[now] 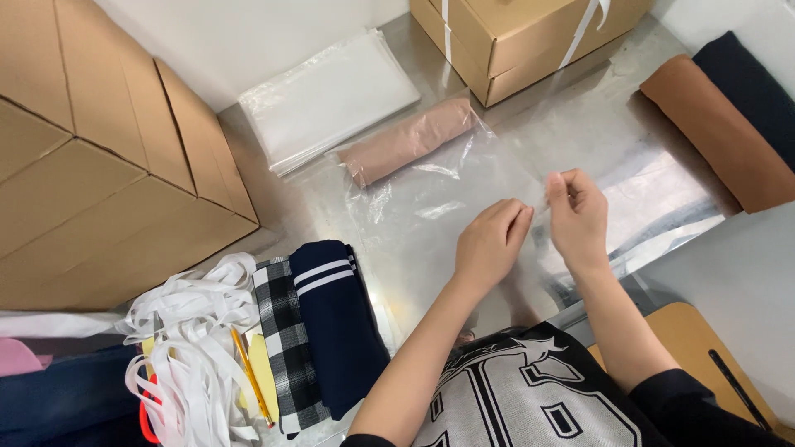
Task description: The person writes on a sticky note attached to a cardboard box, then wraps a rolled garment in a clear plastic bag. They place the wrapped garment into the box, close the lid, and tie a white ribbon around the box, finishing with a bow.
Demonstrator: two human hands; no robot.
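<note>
While both hands work close together over the shiny metal counter (571, 116), they pinch the near end of a clear plastic bag (431, 207). The left hand (490, 240) is curled, with its fingertips pressed on the thin plastic. The right hand (577, 213) is just beside it, and its thumb and fingers are squeezed shut on the same edge of the bag. The two hands almost touch.

The clear bag lies flat on the counter and stretches away from the hands. At its far end, inside the plastic, sits a rolled pink cloth (407, 139). It is well apart from the hands.

Behind the pink roll is a flat stack of empty clear bags (327, 99). A cardboard box (517, 37) with white straps stands at the far edge of the counter. A much bigger cardboard box (99, 157) fills the left side.

On the right lie a brown roll of cloth (716, 132) and a dark blue roll (749, 83), side by side and touching.

Near the person's left arm are folded clothes: a dark blue piece with white stripes (335, 323) and a black and white checked piece (286, 339) just beside it. Next to them is a messy pile of white straps (195, 331), with a yellow pencil (250, 377) lying near it.
</note>
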